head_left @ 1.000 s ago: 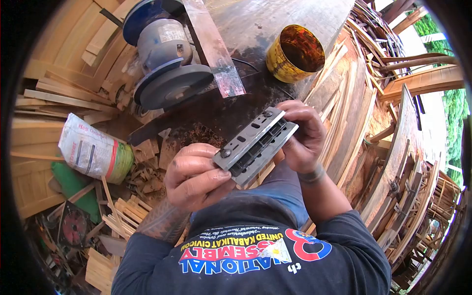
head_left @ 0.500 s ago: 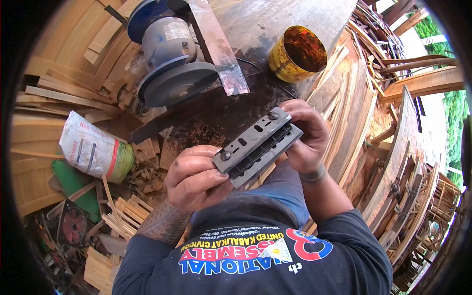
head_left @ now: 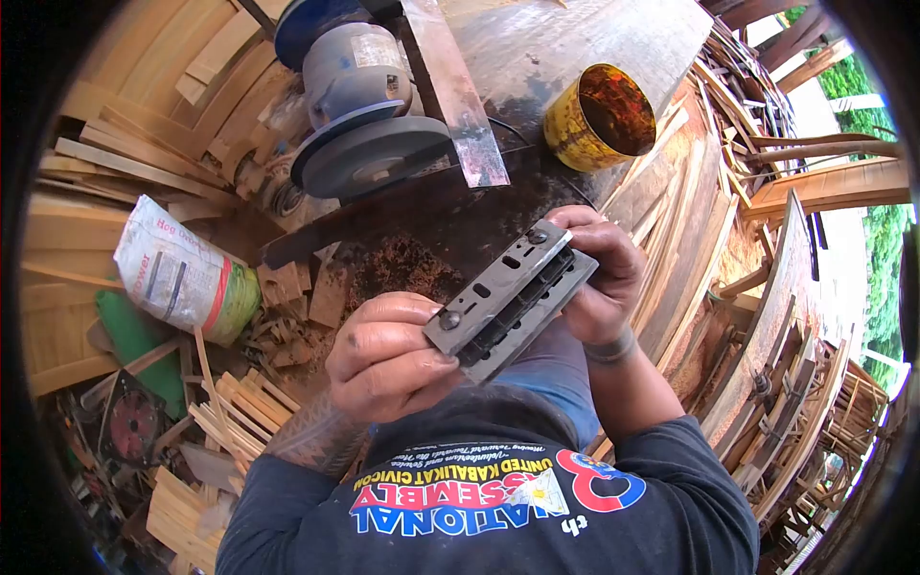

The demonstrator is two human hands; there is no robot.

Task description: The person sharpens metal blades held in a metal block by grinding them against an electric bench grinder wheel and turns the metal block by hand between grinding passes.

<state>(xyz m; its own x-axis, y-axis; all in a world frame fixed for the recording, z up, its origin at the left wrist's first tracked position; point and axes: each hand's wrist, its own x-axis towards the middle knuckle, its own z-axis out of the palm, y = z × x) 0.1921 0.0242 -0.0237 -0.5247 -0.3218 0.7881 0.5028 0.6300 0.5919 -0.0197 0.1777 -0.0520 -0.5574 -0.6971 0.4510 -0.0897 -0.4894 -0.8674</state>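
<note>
Bench grinder (head_left: pixel 355 81) and yellow tin (head_left: pixel 572 131) sit further right in view than half a second ago, wood stacks with them; head camera has likely turned a little. Slotted metal block (head_left: pixel 499 279) a touch lower and to the right, hands gone along with it, slant much the same. Block is held in the air above the person's lap, near side of the workbench (head_left: pixel 517 53), clear of the grinding wheel (head_left: pixel 379 158). Left hand (head_left: pixel 388 355) pinches its lower left end, fingertips by one bolt head (head_left: pixel 450 320); right hand (head_left: pixel 606 273) pinches the upper right end, fingers partly hidden behind it. Two plates, gap between facing the wearer, dark parts inside too small to name. Judged step: handling and looking it over. A next move calls for steady support at both ends, lest the oily-looking fingers slip.
</note>
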